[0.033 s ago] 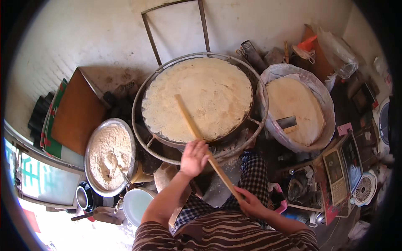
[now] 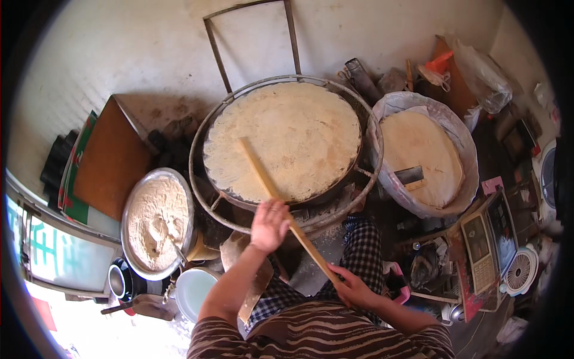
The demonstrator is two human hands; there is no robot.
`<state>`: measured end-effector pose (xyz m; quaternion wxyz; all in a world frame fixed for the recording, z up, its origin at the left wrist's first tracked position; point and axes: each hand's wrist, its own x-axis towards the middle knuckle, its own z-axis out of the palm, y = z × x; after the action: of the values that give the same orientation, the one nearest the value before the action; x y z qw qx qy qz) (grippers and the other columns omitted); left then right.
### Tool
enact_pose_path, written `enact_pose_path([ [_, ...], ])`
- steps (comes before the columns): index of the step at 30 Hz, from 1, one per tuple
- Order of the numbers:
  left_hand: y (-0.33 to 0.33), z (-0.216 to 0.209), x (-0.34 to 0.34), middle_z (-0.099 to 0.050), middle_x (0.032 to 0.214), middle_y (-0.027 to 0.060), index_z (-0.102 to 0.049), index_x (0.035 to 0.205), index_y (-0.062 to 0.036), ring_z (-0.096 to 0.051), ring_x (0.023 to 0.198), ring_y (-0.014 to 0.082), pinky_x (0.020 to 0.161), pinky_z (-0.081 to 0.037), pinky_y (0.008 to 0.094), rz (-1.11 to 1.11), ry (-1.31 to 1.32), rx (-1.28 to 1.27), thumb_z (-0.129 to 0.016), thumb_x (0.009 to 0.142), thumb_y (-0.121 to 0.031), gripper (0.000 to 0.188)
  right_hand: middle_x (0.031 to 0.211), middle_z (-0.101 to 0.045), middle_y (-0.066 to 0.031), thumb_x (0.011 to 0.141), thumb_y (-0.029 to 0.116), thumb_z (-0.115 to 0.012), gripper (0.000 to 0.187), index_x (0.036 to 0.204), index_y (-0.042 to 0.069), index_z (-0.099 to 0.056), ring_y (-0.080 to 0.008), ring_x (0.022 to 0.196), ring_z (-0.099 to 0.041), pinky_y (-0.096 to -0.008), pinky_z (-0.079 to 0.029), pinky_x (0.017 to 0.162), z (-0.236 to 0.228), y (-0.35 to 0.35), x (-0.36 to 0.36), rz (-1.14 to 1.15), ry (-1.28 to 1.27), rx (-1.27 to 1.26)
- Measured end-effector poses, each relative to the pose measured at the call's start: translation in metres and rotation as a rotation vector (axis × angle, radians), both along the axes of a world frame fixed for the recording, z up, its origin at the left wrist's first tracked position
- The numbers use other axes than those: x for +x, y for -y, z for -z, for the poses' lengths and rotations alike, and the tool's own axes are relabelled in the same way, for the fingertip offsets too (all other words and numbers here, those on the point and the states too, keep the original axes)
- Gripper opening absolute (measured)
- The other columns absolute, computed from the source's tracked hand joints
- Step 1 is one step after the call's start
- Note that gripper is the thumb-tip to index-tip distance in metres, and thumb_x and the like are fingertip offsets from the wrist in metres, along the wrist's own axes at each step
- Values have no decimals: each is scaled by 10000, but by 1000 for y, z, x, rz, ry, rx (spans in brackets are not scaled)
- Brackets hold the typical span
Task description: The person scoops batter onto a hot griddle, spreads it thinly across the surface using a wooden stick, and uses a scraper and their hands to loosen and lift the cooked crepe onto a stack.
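Note:
A long flat wooden stick (image 2: 257, 164) slants across the near part of a large round griddle (image 2: 222, 202). Its far end lies over a thin, pale sheet of batter (image 2: 287, 134) that covers nearly the whole plate. My left hand (image 2: 269, 226) is closed over the stick's middle at the griddle's near rim, the fingers laid across the wood. Close to my body, my right hand (image 2: 356, 289) grips the near end. A metal basin (image 2: 189, 206) of thick beige batter (image 2: 149, 209) stands left of the griddle, with a spoon-like handle (image 2: 179, 254) sticking out.
Right of the griddle, a plastic-lined basket (image 2: 469, 143) holds flat round pancakes (image 2: 418, 143) with a small scraper (image 2: 409, 175) on top. A metal ring (image 2: 194, 179) surrounds the griddle. A white bucket (image 2: 194, 293) stands near left; a scale (image 2: 478, 236) and small fan (image 2: 519, 269) are at right.
The stick and both hands have shifted a little to the left and toward my body. Both hands keep hold of the stick, and the batter sheet looks the same.

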<state>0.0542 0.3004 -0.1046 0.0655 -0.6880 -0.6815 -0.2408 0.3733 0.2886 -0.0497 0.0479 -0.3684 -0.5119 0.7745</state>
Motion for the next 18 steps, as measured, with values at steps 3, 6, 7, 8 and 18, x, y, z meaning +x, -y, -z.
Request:
enact_pose_path([
  [3,28,-2,-45,-551,1265,122,-593,1193,-54,-428,1255,324,1118,-244,484,-128,-64,-21,-597,850,-287,415,563,-447,27,946,107,-454,567,1474,236,-293,-57,410,-409,-215,-358,373,29,-22,-46,-150,-104,-20],
  [6,47,-24,-67,-470,1368,142,-486,1324,-68,-369,1304,330,1131,-205,488,-97,-163,-145,-592,850,-400,589,571,-457,25,950,114,-463,546,1465,228,-321,-57,409,-411,-212,-362,376,32,-34,-66,-213,-135,50],
  [7,56,-29,-70,-426,1413,143,-438,1372,-76,-333,1339,342,1131,-207,491,-64,-179,-167,-632,821,-398,667,577,-465,25,950,115,-468,533,1457,221,-342,-58,415,-417,-211,-374,391,32,-39,-68,-239,-128,105],
  [8,60,-29,-67,-410,1426,144,-427,1381,-78,-312,1355,347,1131,-209,494,-48,-190,-162,-654,805,-384,691,601,-519,6,939,103,-487,513,1434,195,-390,-59,444,-465,-213,-418,441,35,-40,-65,-254,-182,227],
  [18,-111,-23,16,-459,1357,198,-488,1309,-15,-350,1336,350,1142,-220,445,239,-100,-18,-524,914,-314,496,611,-525,-19,938,79,-472,513,1436,154,-373,-71,406,-448,-233,-420,411,21,-71,-24,276,42,309],
])
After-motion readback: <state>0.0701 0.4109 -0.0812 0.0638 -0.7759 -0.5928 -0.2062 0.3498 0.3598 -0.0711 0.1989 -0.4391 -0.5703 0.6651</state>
